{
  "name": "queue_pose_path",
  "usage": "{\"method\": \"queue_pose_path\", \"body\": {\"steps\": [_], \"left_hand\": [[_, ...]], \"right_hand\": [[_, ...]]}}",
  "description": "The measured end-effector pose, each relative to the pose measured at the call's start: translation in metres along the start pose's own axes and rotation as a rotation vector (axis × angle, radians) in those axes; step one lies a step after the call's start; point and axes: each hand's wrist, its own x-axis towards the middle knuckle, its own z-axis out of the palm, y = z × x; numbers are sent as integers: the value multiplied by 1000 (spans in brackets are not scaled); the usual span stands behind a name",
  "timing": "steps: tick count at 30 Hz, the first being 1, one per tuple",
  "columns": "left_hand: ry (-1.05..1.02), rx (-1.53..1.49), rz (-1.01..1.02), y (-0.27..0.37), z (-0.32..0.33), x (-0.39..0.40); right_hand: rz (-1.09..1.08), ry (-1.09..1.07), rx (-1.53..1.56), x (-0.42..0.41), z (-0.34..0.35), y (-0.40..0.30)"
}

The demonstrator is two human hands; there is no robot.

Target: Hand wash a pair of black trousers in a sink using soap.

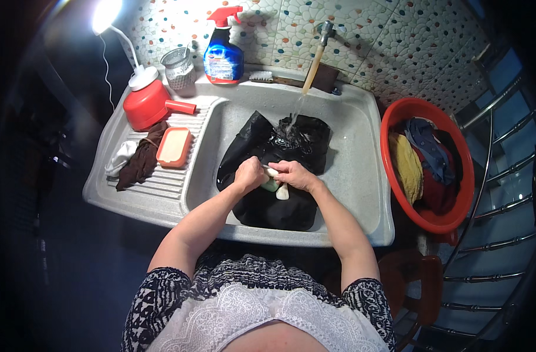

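Black wet cloth (pixel 274 211) lies spread in the basin of the grey sink (pixel 351 176). Water runs onto its far part from the faucet (pixel 326 33) through a yellowish hose (pixel 313 72). Over the cloth's middle, my left hand (pixel 251 174) and my right hand (pixel 294 175) meet, fingers curled around small whitish pieces (pixel 272 172) that look like soap. A pale green piece (pixel 270 185) shows just under my fingers, and a whitish piece (pixel 282 192) sits on the cloth below my right hand. Which hand holds which piece is partly hidden by the fingers.
On the ribbed drainboard are a red dipper (pixel 147 105), an orange soap dish (pixel 174 147), a brown cloth (pixel 142 160) and a white cloth (pixel 121 158). A glass jar (pixel 179 70), spray bottle (pixel 224 57) and brush (pixel 272 79) line the back ledge. Right stands a red basin (pixel 468 176) of clothes.
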Motion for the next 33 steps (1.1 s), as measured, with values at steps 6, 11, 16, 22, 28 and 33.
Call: {"method": "queue_pose_path", "body": {"steps": [6, 11, 16, 22, 28, 33], "left_hand": [[-24, -48, 66, 0, 1, 0], [-41, 26, 84, 12, -2, -5], [-4, 1, 190, 8, -3, -6], [-11, 31, 249, 16, -3, -7], [-65, -15, 113, 14, -7, -6], [-74, -58, -16, 13, -6, -2]], "right_hand": [[-10, 5, 98, 2, 0, 3], [-20, 3, -1, 4, 0, 5], [-149, 75, -250, 5, 7, -5], [-225, 225, -452, 8, 8, 6], [160, -61, 223, -4, 0, -18], [134, -81, 242, -2, 6, -19]]}}
